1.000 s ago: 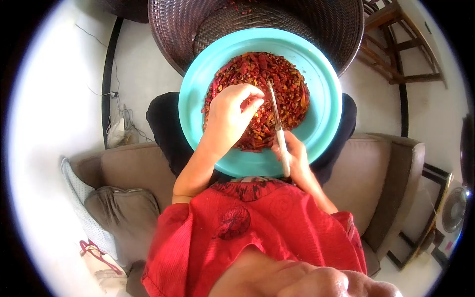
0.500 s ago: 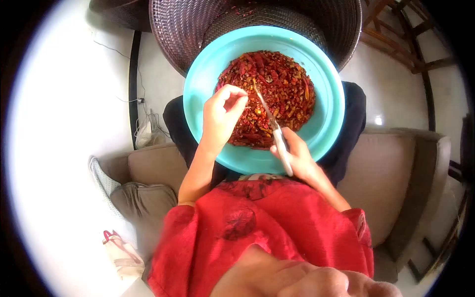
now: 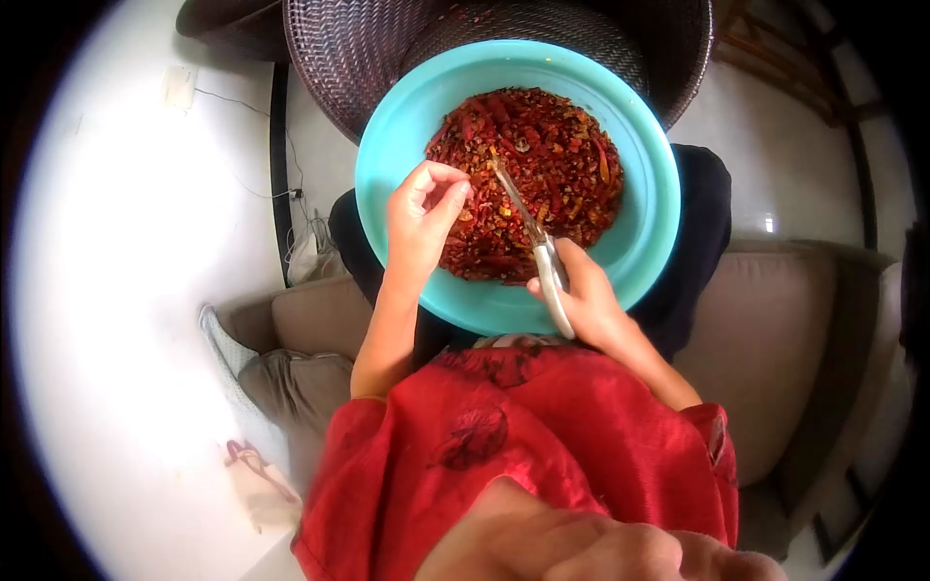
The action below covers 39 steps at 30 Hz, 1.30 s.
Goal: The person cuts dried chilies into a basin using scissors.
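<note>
A turquoise basin [image 3: 649,194] rests over my lap, holding a heap of cut dried red chillies [image 3: 542,145]. My left hand [image 3: 426,218] is over the left part of the heap, its thumb and forefinger pinched together; whatever lies between the fingertips is too small to name. My right hand [image 3: 586,295] grips the pale handles of a pair of scissors [image 3: 548,281] at the basin's near right side. The scissor blades point up and left over the chillies, their tips a little right of my left fingertips.
Beyond the basin stands a dark woven wicker chair [image 3: 344,58]. I sit on a brown sofa [image 3: 765,358] with a grey cushion [image 3: 300,387] on the left. A cloth bag [image 3: 262,489] is at lower left, cables [image 3: 295,194] at left, and wooden furniture [image 3: 775,58] at upper right.
My left hand has shifted left and its fingers have drawn closer together. The scissors have swung from nearly upright to tilted left. The camera view has also shifted.
</note>
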Available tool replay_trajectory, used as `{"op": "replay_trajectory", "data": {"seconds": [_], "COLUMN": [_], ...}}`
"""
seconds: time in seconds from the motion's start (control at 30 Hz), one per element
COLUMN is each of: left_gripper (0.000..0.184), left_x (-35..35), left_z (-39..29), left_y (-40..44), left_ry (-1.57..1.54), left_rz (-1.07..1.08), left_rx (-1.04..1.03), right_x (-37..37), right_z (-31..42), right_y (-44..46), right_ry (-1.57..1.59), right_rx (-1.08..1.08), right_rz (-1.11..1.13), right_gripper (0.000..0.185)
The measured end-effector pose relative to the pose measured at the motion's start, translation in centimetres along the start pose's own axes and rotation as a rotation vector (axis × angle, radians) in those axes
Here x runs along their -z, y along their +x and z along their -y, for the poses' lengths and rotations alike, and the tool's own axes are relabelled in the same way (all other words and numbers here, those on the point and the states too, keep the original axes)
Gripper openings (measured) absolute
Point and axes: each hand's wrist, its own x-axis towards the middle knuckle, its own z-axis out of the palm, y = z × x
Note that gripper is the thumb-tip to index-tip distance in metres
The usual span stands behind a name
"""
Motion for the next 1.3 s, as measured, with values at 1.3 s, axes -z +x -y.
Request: {"op": "replay_trajectory", "data": {"seconds": [1.3], "left_gripper": [0.036], "left_x": [3.0], "left_z": [2.0], "left_y": [-1.2], "left_ry": [1.029], "left_rz": [0.180], "left_rx": [-0.286], "right_x": [-0.8], "right_z": [-1.0], "right_y": [0.5], "right_ry": [0.160], "right_rx": [-0.026], "right_rz": [0.001], "right_gripper": [0.033]}}
